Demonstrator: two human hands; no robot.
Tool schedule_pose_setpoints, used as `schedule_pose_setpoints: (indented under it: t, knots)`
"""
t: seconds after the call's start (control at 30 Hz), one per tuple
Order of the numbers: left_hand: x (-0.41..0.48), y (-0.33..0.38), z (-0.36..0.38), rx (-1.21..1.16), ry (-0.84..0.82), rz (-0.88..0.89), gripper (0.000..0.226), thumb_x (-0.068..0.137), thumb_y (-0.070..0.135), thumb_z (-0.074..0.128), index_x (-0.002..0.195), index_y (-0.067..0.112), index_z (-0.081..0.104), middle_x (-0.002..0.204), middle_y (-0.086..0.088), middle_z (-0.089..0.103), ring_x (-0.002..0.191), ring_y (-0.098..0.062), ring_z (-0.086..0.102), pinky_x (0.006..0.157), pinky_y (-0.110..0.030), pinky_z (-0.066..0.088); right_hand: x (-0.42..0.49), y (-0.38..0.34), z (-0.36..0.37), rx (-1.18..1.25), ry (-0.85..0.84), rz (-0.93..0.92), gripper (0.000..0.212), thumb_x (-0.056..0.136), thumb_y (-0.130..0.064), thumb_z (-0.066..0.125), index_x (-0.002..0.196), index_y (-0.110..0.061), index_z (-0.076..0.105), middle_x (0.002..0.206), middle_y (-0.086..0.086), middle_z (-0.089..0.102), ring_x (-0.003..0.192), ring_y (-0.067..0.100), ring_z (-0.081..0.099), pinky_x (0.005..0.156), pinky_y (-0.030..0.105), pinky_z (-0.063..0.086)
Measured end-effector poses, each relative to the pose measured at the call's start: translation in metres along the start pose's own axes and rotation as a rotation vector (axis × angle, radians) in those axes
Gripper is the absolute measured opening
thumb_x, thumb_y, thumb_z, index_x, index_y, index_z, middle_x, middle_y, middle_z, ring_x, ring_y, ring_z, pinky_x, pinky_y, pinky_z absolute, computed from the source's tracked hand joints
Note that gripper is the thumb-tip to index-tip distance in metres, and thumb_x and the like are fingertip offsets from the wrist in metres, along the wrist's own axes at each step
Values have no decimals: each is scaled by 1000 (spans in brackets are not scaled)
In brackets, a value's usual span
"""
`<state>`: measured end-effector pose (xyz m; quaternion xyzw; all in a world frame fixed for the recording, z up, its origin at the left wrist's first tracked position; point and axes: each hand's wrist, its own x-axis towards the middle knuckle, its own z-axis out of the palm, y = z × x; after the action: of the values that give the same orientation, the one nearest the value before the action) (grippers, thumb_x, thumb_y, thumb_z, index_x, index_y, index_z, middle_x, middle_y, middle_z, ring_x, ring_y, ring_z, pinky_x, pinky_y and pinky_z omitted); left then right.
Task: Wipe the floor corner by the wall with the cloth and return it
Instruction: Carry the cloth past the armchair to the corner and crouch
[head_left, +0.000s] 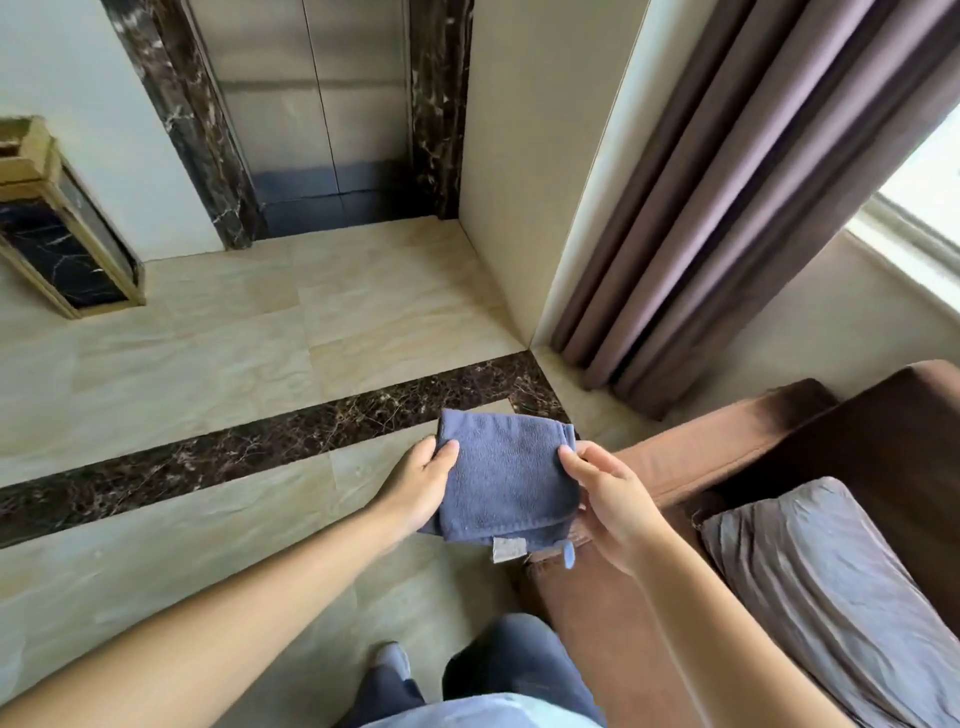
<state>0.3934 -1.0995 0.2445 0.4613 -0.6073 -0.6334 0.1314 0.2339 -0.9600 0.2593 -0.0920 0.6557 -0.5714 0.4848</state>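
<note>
Folded cloth (506, 480) pinched at both edges by the left hand (423, 486) and right hand (610, 501), held above the floor (208, 332) beside the sofa (727, 452); best kept folded flat for a firm wiping pad

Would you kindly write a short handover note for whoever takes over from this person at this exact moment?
Left hand: closed on the left edge of the folded blue cloth.
Right hand: fingers pinching its right edge.
The cloth is held in the air between both hands, above the floor and beside the brown sofa.
The floor corner by the wall lies ahead, next to the curtain.
Whether it has been wiped cannot be told from this view.
Left: wipe if needed, then return the cloth.
</note>
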Motion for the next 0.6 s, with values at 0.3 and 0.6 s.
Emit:
schedule_pose_setpoints:
  t: [0.3, 0.6]
  knots:
    - [215, 81, -35, 214, -193, -5, 24, 88, 28, 67, 102, 9, 62, 105, -15, 73, 101, -31, 69, 90, -49, 54, 168, -84, 13, 190, -177, 139, 18, 90, -23, 67, 107, -19, 70, 100, 6, 72, 84, 21, 69, 76, 34, 54]
    - [442, 184, -27, 159, -229, -76, 21, 92, 30, 63, 108, 15, 62, 108, -7, 74, 101, -23, 70, 83, -39, 56, 383, -217, 10, 233, -87, 159, 16, 96, -18, 58, 82, -21, 64, 83, 2, 66, 71, 17, 63, 67, 30, 52]
